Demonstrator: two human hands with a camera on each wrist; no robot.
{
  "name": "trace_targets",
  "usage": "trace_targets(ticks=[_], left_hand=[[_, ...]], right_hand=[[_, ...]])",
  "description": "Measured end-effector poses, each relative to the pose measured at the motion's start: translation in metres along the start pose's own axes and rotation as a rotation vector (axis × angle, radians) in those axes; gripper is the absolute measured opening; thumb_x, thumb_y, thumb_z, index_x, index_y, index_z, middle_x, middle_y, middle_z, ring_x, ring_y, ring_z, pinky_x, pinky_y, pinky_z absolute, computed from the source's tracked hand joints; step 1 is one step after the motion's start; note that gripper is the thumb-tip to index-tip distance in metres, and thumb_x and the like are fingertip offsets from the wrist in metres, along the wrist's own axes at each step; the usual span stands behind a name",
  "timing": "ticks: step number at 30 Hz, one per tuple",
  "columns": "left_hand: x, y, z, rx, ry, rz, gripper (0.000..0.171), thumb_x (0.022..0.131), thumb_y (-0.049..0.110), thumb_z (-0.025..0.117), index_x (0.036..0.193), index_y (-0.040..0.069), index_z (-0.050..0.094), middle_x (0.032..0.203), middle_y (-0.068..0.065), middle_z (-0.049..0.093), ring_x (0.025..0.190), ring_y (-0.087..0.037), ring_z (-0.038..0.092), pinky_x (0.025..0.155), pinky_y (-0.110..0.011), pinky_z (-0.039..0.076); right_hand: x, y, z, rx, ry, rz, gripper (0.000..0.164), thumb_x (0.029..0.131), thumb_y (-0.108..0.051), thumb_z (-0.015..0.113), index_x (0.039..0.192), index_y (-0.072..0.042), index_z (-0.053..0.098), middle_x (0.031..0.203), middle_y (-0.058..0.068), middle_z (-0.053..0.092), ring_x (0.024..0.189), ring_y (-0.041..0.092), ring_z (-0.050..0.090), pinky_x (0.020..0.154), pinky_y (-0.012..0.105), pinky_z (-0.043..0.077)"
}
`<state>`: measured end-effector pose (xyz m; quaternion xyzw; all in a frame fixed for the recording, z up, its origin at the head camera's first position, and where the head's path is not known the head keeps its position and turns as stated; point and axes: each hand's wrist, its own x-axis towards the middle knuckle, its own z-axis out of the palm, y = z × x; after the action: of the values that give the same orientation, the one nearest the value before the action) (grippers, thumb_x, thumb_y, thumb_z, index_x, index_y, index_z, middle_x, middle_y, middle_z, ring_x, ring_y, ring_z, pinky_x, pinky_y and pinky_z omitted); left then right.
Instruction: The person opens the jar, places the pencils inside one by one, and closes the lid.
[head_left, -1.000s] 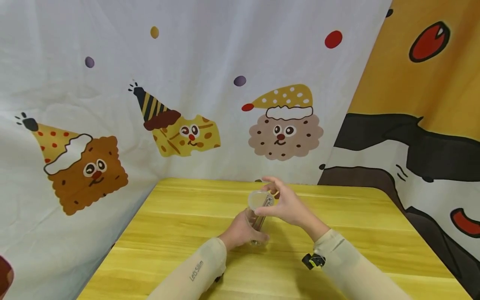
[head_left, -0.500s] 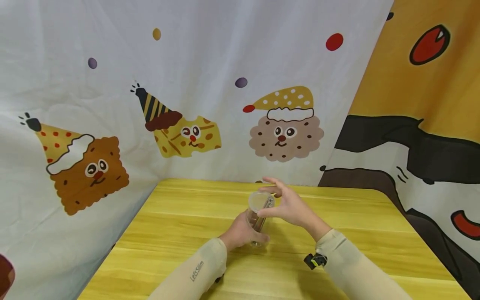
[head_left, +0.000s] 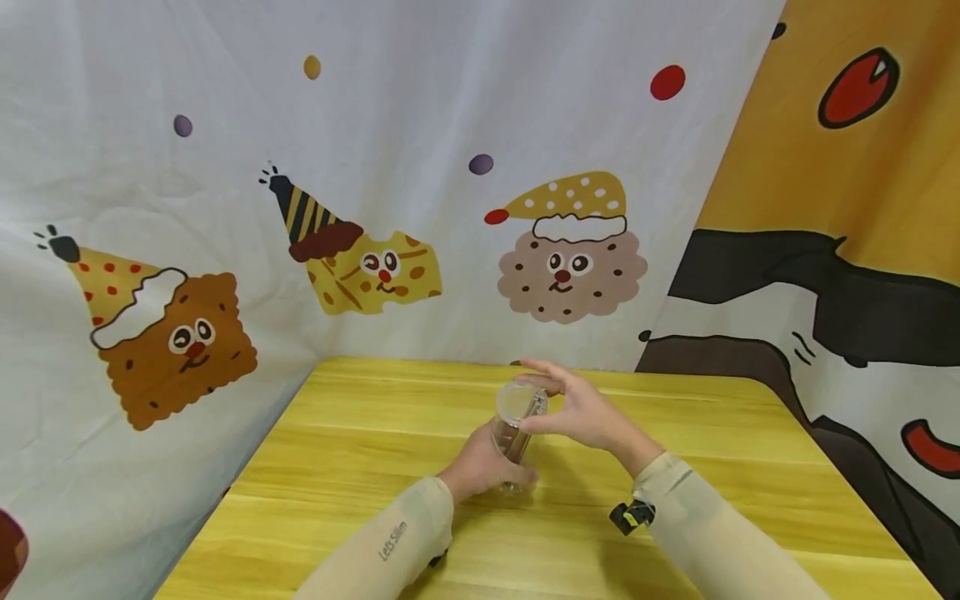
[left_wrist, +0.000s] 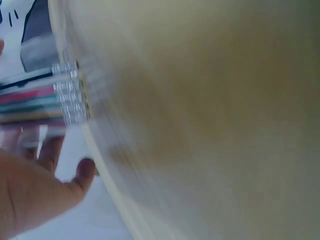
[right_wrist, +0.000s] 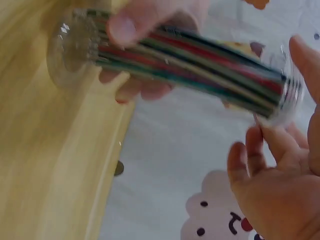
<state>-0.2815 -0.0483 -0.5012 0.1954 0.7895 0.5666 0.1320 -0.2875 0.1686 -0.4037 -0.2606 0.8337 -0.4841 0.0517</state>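
A clear plastic tube (head_left: 508,437), packed with slim multicoloured sticks that look like pencils, leans over the table in the head view. My left hand (head_left: 480,462) grips its lower part; in the right wrist view that thumb presses along the tube's side, with fingers showing beneath. Over the top end is a round clear lid (head_left: 517,403). My right hand (head_left: 573,412) reaches round this lid, thumb at the near rim and fingers at the far rim. Patterned silvery ends of the sticks (left_wrist: 70,95) show blurred in the left wrist view.
A yellow wood-grain table (head_left: 360,467) lies beneath both hands. Behind it hangs a white curtain (head_left: 420,108) with cartoon snacks, beside an orange and black cartoon panel (head_left: 795,183) at the right. The table's back edge runs just beyond the hands.
The right hand's fingers have drawn in slightly over the far rim of the lid. The left hand and the tube stay almost in place.
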Motion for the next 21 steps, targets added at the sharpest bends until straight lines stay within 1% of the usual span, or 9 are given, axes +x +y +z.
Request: trace_targets(ticks=[5,7,9,10,12,14,17,19,21], left_hand=[[-0.005,0.003,0.008,-0.013,0.116,-0.016,0.085,0.084,0.024,0.094,0.156,0.02,0.048,0.146,-0.01,0.063,0.138,-0.04,0.059,0.112,-0.065,0.049],[-0.005,0.004,0.01,-0.02,0.136,-0.019,0.087,0.085,0.024,0.094,0.158,0.019,0.046,0.147,-0.01,0.062,0.14,-0.039,0.058,0.114,-0.064,0.048],[-0.003,0.003,0.008,-0.018,0.106,-0.016,0.087,0.085,0.023,0.093,0.158,0.019,0.046,0.148,-0.01,0.061,0.139,-0.038,0.058,0.114,-0.064,0.049],[-0.001,0.003,0.006,-0.019,0.068,-0.013,0.088,0.085,0.021,0.093,0.159,0.021,0.045,0.15,-0.009,0.06,0.138,-0.037,0.058,0.114,-0.064,0.048],[0.003,0.002,0.001,-0.03,-0.035,-0.014,0.088,0.085,0.018,0.093,0.159,0.024,0.045,0.152,-0.008,0.059,0.134,-0.036,0.061,0.113,-0.064,0.049],[0.006,0.002,-0.003,-0.042,-0.13,-0.008,0.088,0.085,0.014,0.092,0.159,0.028,0.046,0.156,-0.005,0.057,0.135,-0.033,0.06,0.114,-0.063,0.048],[0.009,0.003,-0.004,-0.046,-0.193,-0.006,0.091,0.086,0.013,0.092,0.161,0.033,0.044,0.162,0.002,0.053,0.142,-0.03,0.056,0.119,-0.061,0.044],[0.01,0.003,-0.003,-0.026,-0.177,0.007,0.091,0.086,0.015,0.092,0.16,0.034,0.044,0.162,0.005,0.052,0.146,-0.027,0.052,0.12,-0.06,0.044],[0.01,0.004,-0.001,-0.006,-0.149,0.015,0.09,0.085,0.017,0.093,0.16,0.035,0.045,0.16,0.007,0.053,0.143,-0.027,0.054,0.118,-0.059,0.046]], right_hand=[[-0.002,-0.001,0.011,0.09,0.067,-0.006,0.088,0.088,-0.025,0.091,0.161,-0.024,0.042,0.159,0.003,0.059,0.144,0.033,0.056,0.106,0.037,0.056],[-0.003,0.0,0.013,0.095,0.085,-0.018,0.086,0.089,-0.023,0.09,0.161,-0.022,0.042,0.159,0.005,0.058,0.142,0.034,0.058,0.101,0.033,0.059],[-0.004,0.001,0.012,0.067,0.08,-0.042,0.086,0.09,-0.024,0.089,0.162,-0.023,0.042,0.159,0.006,0.058,0.147,0.035,0.054,0.107,0.041,0.056],[-0.003,0.002,0.011,0.042,0.071,-0.054,0.086,0.09,-0.025,0.089,0.162,-0.024,0.042,0.159,0.005,0.059,0.147,0.035,0.053,0.11,0.046,0.054],[-0.002,0.004,0.006,0.008,0.031,-0.066,0.087,0.09,-0.028,0.089,0.163,-0.028,0.042,0.158,0.0,0.06,0.151,0.034,0.049,0.113,0.057,0.049],[0.0,0.005,0.003,0.003,-0.002,-0.057,0.086,0.088,-0.029,0.091,0.161,-0.033,0.044,0.156,-0.004,0.061,0.151,0.032,0.048,0.116,0.061,0.044],[0.001,0.006,0.003,0.039,-0.008,-0.017,0.084,0.086,-0.029,0.093,0.158,-0.035,0.05,0.154,-0.005,0.062,0.146,0.029,0.052,0.114,0.053,0.048],[0.001,0.008,0.006,0.063,0.014,0.0,0.082,0.085,-0.028,0.093,0.156,-0.032,0.053,0.153,-0.002,0.062,0.14,0.031,0.056,0.108,0.044,0.054],[0.001,0.009,0.009,0.074,0.052,0.014,0.082,0.084,-0.027,0.094,0.156,-0.029,0.054,0.152,0.001,0.063,0.133,0.031,0.06,0.099,0.035,0.058]])
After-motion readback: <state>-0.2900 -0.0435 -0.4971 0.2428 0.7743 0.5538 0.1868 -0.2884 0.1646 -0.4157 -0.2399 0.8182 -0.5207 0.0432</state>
